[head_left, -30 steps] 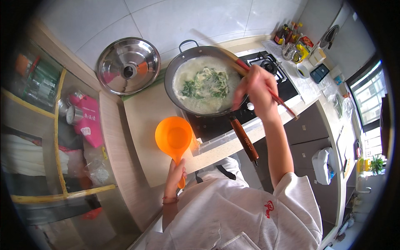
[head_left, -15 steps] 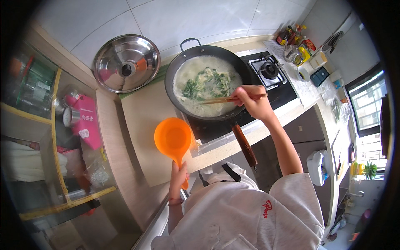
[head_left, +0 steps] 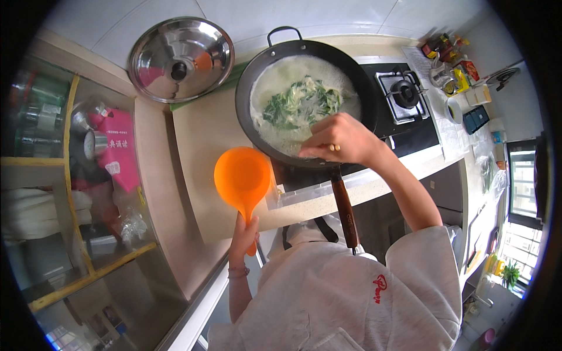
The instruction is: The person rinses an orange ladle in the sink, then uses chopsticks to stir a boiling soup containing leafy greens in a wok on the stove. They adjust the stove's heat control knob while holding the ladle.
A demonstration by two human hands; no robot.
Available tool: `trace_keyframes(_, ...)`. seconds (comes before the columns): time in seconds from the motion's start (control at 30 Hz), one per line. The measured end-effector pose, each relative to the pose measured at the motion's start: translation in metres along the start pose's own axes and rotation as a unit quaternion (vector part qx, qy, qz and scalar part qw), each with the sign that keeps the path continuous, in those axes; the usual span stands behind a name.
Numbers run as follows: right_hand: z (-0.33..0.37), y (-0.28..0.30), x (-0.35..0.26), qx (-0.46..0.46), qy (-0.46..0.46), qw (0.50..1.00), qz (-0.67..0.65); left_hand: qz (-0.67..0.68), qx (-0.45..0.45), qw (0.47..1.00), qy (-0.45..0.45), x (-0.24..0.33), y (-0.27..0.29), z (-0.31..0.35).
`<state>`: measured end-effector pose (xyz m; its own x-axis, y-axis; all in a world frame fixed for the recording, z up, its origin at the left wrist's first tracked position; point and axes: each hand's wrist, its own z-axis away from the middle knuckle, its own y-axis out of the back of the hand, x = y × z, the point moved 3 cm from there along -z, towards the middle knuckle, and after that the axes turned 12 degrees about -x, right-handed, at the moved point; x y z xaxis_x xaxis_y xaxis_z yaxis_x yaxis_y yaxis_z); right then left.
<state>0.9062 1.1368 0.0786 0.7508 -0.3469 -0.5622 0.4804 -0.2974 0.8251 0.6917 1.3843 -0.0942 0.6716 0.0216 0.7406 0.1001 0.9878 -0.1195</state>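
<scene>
A dark wok (head_left: 242,105) sits on the stove, its wooden handle (head_left: 345,213) pointing toward me. In it, leafy greens and pale strips (head_left: 301,102) lie in cloudy, foamy liquid. Over the wok's near right side, my right hand (head_left: 342,139) is closed around a pair of chopsticks (head_left: 334,147); only their back ends show, and the hand hides their tips. My left hand (head_left: 244,235) grips the handle of an orange plastic water ladle (head_left: 242,175). The ladle hangs above the counter, left of the wok, and looks to have nothing in it.
A shiny metal lid (head_left: 202,70) leans against the wall at the back left. Right of the wok is a second burner (head_left: 405,95). Beyond it stand sauce bottles (head_left: 442,50), a bowl (head_left: 452,110) and a dark phone-like device (head_left: 475,119). A glass-fronted cabinet (head_left: 70,169) lines the left.
My right hand has shifted nearer me and left, turning so the chopsticks' back ends face me. The greens are more bunched together. The left hand still holds the ladle; the whole view has tilted slightly.
</scene>
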Motion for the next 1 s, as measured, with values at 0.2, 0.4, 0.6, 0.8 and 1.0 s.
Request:
trace_keyframes(0.2,-0.019,0.010,0.039,0.028,0.018,0.999,0.012,0.004,0.007,1.000,-0.002,0.003,-0.005,-0.002)
trace_keyframes(0.4,-0.020,0.029,0.067,0.077,-0.023,0.997,0.012,0.030,-0.011,0.999,0.013,0.008,0.001,-0.006)
trace_keyframes(0.6,-0.012,0.046,0.101,0.083,-0.114,0.989,0.038,0.027,-0.014,0.999,0.027,0.011,-0.001,-0.005)
trace_keyframes(0.8,0.012,0.079,0.077,0.131,-0.216,0.967,0.024,0.040,-0.019,0.999,0.014,0.007,0.001,-0.006)
trace_keyframes(1.0,0.042,0.089,0.039,0.112,-0.204,0.970,0.064,0.051,-0.024,0.998,0.024,0.005,0.001,-0.007)
